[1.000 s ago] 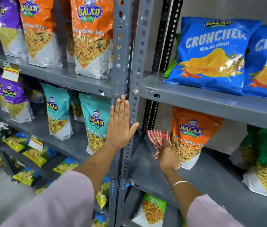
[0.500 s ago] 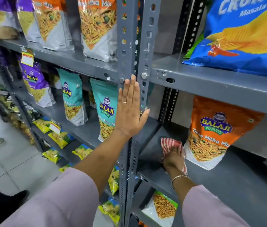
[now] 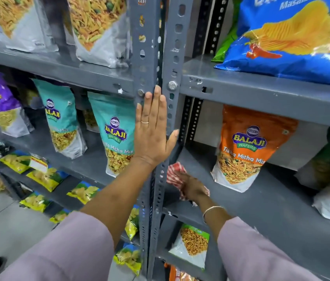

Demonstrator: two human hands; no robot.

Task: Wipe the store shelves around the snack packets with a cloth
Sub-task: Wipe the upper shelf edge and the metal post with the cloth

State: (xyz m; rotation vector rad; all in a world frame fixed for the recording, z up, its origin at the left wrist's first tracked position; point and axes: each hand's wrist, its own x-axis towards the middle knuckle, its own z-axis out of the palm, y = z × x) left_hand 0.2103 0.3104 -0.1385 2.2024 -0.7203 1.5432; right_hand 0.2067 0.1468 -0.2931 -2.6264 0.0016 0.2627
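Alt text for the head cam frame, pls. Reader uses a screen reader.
A right hand presses a red-checked cloth onto a grey metal shelf, a gap away from an upright orange packet. The left hand lies flat against the rack's post. Other snack packets stand on the surrounding shelves.

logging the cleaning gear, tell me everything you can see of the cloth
The cloth is a red-and-white checked fabric, crumpled. It lies bunched on the grey shelf, at its left end beside the perforated upright, left of the orange packet and apart from it. The right hand presses down on it, covering its middle; checked edges show around the hand.
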